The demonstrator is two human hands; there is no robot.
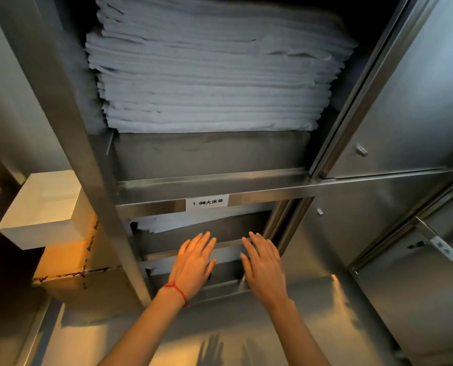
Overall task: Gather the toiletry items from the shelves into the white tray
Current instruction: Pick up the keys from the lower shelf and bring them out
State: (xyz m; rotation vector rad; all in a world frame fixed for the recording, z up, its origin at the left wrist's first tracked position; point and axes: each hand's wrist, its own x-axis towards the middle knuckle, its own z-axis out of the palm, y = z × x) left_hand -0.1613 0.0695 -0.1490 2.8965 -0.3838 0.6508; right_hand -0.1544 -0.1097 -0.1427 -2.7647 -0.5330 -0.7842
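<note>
Both my hands reach forward, palms down, in front of an open steel cabinet. My left hand (193,262), a red string at its wrist, has straight fingers over the lower shelf edge (228,245). My right hand (263,262) lies flat beside it, fingers straight, near the cabinet's right post. Neither hand holds anything. No toiletry item and no white tray shows in this view.
A tall stack of folded white linen (214,75) fills the upper shelf. A label (207,202) is stuck on the shelf rail, with more white linen (183,223) below. A white box (43,207) sits on cardboard boxes (69,262) at left. Steel doors (405,101) stand at right.
</note>
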